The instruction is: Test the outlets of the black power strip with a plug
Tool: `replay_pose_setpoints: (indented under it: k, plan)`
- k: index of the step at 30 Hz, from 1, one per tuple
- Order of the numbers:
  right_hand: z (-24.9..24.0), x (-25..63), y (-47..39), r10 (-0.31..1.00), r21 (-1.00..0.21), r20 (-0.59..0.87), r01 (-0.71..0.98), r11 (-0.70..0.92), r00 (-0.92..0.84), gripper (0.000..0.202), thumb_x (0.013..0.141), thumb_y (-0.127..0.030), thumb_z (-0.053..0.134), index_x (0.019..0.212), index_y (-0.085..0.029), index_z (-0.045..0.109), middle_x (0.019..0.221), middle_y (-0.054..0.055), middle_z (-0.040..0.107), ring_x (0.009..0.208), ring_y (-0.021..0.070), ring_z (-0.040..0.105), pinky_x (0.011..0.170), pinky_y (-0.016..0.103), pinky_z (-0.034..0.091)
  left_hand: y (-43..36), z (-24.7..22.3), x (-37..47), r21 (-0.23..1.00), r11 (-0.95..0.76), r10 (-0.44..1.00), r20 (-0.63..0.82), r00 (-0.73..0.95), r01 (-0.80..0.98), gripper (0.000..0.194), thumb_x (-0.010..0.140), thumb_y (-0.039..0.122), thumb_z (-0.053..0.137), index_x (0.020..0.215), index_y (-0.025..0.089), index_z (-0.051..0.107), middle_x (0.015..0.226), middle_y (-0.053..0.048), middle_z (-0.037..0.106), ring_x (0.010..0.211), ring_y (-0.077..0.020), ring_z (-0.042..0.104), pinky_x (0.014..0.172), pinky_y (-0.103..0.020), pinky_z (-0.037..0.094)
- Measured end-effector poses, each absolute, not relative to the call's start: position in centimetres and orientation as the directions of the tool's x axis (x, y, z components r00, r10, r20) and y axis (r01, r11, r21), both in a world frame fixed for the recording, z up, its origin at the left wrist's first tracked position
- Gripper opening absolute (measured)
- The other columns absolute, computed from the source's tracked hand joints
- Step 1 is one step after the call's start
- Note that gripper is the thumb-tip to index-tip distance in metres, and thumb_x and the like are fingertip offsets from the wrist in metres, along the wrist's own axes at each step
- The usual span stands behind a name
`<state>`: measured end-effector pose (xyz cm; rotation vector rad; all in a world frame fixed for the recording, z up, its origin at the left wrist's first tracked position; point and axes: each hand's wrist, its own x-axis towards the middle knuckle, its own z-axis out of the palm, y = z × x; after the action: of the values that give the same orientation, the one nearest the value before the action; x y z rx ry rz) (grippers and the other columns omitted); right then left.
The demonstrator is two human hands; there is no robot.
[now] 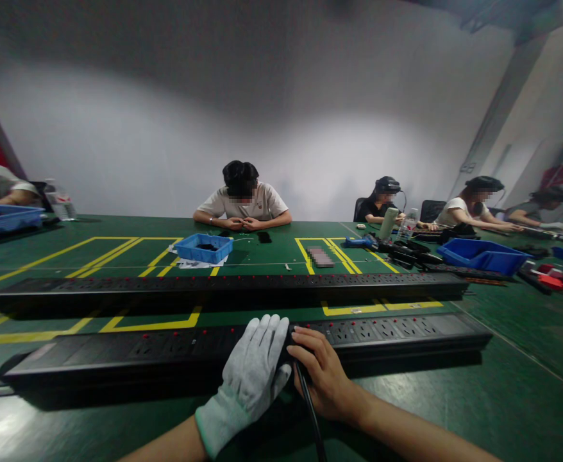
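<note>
Currently:
- left hand [252, 378], in a white glove, is laid flat with fingers spread on the near power strip [387, 330]
- right hand [322, 372] is bare, closed round a thin black tool [309, 410], tip pressed to the strip's top
- near power strip lies across the green table [503, 398], a second power strip [224, 285] parallel behind
- blue tray [203, 247] is set further back

Two long power strips lie on the table [526, 398], the near strip [166, 353] in front of the far strip [214, 287]. Behind them sits a small tray [203, 248]; a larger bin [483, 256] lies far right.
</note>
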<state>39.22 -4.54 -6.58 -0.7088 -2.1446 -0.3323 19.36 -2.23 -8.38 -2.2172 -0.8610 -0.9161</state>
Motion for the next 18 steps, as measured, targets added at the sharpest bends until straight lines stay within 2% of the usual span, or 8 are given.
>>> replay_pose_setpoints:
  k: [18]
  plan:
    - [-6.22, 39.08, -4.78, 0.383, -0.011, 0.78, 0.601, 0.799, -0.495, 0.048, 0.082, -0.005, 0.049, 0.128, -0.018, 0.048, 0.123, 0.014, 0.057, 0.127, 0.0268, 0.051, 0.098, 0.047, 0.053, -2.21, -8.13, 19.36, -0.257, -0.633, 0.324, 0.769, 0.551, 0.73, 0.06, 0.095, 0.037, 0.043, 0.145, 0.005, 0.034, 0.141, -0.018, 0.049, 0.13, -0.0317, 0.046, 0.11, -0.05, 0.036]
